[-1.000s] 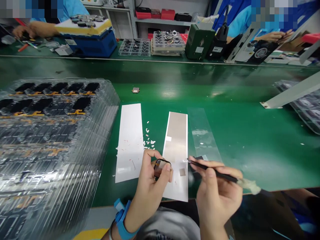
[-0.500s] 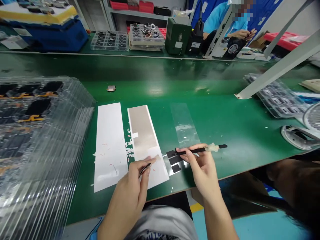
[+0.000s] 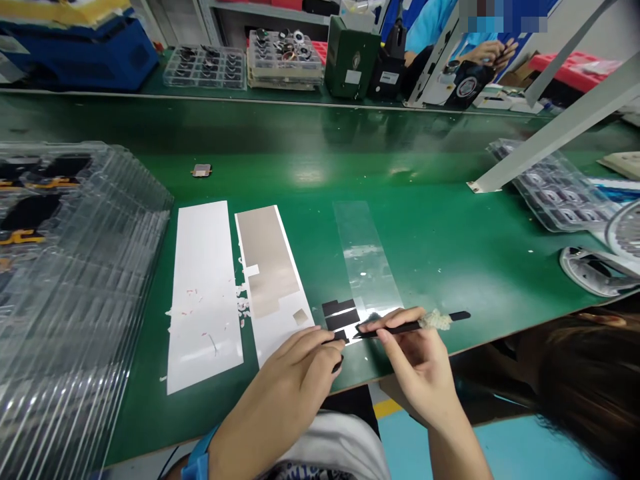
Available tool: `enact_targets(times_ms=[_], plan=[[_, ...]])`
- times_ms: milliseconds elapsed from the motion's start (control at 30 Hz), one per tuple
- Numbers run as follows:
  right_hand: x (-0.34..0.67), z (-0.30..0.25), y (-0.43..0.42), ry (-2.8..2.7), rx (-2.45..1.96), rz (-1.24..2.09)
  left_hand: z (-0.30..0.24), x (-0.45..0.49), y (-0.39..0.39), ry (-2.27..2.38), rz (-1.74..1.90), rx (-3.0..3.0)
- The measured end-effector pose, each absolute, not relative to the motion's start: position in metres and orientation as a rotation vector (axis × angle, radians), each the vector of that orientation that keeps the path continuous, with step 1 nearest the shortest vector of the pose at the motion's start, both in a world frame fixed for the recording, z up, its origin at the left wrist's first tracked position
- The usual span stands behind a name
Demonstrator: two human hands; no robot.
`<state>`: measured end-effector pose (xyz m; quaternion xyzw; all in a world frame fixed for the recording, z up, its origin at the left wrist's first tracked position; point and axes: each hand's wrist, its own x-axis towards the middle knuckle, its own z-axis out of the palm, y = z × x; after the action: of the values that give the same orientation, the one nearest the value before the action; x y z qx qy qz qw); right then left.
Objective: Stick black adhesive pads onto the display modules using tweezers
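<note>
My left hand (image 3: 285, 393) grips slim black tweezers (image 3: 338, 365), and their tips sit by the black film strips (image 3: 342, 320) on a clear plastic strip (image 3: 365, 260). My right hand (image 3: 415, 353) holds a slim black tool (image 3: 400, 329) wrapped in fluffy white material near its grip. The tool's point reaches the lowest strip, close to my left fingers, which hide part of that strip. Left of my hands lie a foil-faced sheet (image 3: 265, 267) with a small square piece (image 3: 300, 317) and a white backing sheet (image 3: 203, 293) with small scraps.
A tall stack of clear trays (image 3: 75, 267) holds black parts at left. A clear tray (image 3: 555, 190) and a white bar (image 3: 555, 127) stand at right on the green mat. Another person's dark hair (image 3: 590, 380) fills the lower right. The bench's near edge runs below my hands.
Both hands have moved together over the black strips, and my left hand has left the foil sheet. The view has shifted, so the sheets sit further left.
</note>
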<state>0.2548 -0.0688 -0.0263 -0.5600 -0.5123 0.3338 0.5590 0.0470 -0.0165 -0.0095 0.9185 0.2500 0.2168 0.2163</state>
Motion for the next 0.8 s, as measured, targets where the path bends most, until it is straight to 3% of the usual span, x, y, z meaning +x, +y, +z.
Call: enact_targets(times_ms=[600, 800], plan=[[0.249, -0.019, -0.064, -1.086, -1.348, 0.816, -0.013, 0.049, -0.016, 0.594, 0.606, 2.620], [0.254, -0.017, -0.065, -0.859, -1.262, 0.846, -0.007, 0.044, -0.018, 0.810, 0.668, 2.112]])
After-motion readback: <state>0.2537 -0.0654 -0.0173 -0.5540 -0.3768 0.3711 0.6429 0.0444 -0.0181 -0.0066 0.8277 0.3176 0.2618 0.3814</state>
